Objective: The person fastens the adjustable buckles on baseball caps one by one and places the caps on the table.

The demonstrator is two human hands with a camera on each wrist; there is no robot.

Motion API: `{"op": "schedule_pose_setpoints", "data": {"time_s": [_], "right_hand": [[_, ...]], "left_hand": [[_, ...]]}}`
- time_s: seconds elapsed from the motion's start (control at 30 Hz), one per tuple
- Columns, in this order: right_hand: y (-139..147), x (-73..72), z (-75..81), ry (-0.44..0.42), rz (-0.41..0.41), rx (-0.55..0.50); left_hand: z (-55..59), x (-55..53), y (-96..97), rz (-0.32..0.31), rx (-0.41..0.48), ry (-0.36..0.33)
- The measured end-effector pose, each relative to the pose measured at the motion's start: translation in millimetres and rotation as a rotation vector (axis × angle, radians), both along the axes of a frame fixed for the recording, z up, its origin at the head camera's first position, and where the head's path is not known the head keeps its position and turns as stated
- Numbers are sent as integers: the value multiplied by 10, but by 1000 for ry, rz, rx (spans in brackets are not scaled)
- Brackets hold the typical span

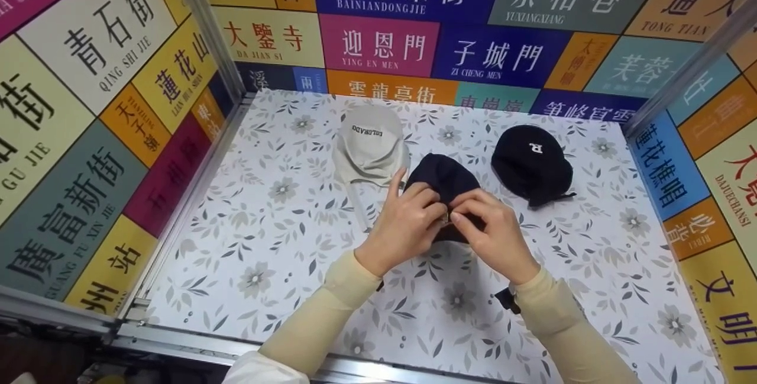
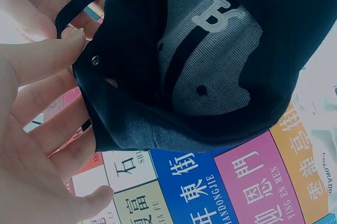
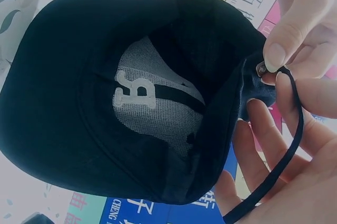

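Observation:
A dark navy cap (image 1: 445, 172) is held between both hands above the table. Its inside faces the wrist cameras, showing mesh lining and the back of a white letter patch (image 3: 137, 90). My left hand (image 1: 408, 221) pinches the cap's back edge, thumb beside a small metal buckle (image 3: 261, 68). My right hand (image 1: 494, 233) pinches the narrow dark strap (image 3: 296, 148) close to that buckle; the strap's loose length curves down across the right fingers. Whether the strap passes through the buckle is hidden by the fingertips.
A beige cap (image 1: 372, 144) lettered COLORADO lies behind the left hand, its strap trailing forward. To the back right sits a black cap (image 1: 526, 162) with a white letter. Sign-printed panels (image 1: 378, 47) enclose the flower-patterned table (image 1: 254, 277); a metal rail (image 1: 177, 342) runs along its front.

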State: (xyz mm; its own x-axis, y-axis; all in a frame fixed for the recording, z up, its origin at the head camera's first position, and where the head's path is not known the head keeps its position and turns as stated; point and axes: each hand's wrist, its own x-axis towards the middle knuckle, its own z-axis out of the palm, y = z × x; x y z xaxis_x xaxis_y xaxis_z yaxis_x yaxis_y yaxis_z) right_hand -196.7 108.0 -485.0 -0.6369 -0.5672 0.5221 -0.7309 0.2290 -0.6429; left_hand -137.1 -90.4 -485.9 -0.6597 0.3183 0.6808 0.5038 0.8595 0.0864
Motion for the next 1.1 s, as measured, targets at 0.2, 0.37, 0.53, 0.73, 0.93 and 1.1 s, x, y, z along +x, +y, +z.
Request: {"op": "schedule_pose_setpoints", "data": {"time_s": [0.2, 0.37, 0.53, 0.73, 0.93, 1.1], "right_hand": [[-14, -8, 0, 0, -13, 10], [-30, 5, -4, -1, -7, 12], [-37, 6, 1, -8, -1, -1], [-28, -18, 14, -1, -11, -28], [-43, 23, 60, 16, -17, -40], [-87, 138, 176, 26, -5, -64]], "left_hand": [[22, -8, 20, 16, -25, 0], [15, -12, 40, 9, -20, 2], [13, -15, 34, 3, -9, 2], [26, -15, 17, 5, -3, 0], [17, -29, 23, 5, -3, -14], [15, -20, 32, -10, 37, -35]]}}
